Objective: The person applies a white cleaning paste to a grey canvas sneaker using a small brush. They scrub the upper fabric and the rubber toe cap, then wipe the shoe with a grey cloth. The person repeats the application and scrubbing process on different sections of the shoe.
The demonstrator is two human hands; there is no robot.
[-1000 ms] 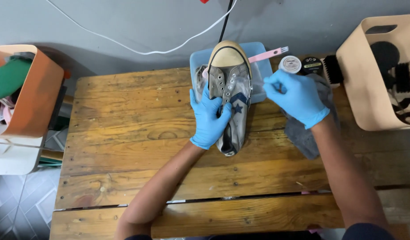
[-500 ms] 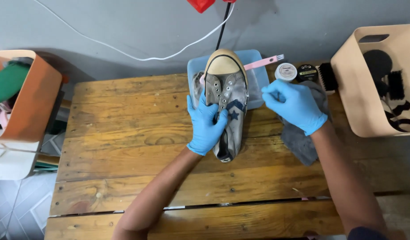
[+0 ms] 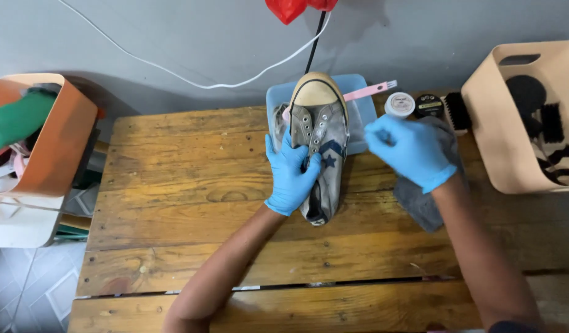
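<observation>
Hands on a worn sneaker

Left hand (image 3: pixel 292 172), gloved blue, clamps the sneaker (image 3: pixel 319 145) from its side, toe over a blue tray (image 3: pixel 364 117) on the wooden table (image 3: pixel 186 185). Right hand (image 3: pixel 410 148) hovers beside it above a grey cloth (image 3: pixel 420 203), fingers curled; its grip cannot be told.

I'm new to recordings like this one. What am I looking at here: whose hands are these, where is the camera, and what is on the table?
There is no machine here. The one picture comes from a camera worn on a person's head, looking down at their own two hands, both in blue gloves. The left hand grips a worn grey canvas sneaker with its toe resting over a pale blue tray. The right hand hovers beside the shoe, above a grey cloth; whether it pinches anything is too small to tell. On the wooden table also lie a pink brush, two small round tins and a dark brush. A beige bin stands right, an orange one left.
</observation>
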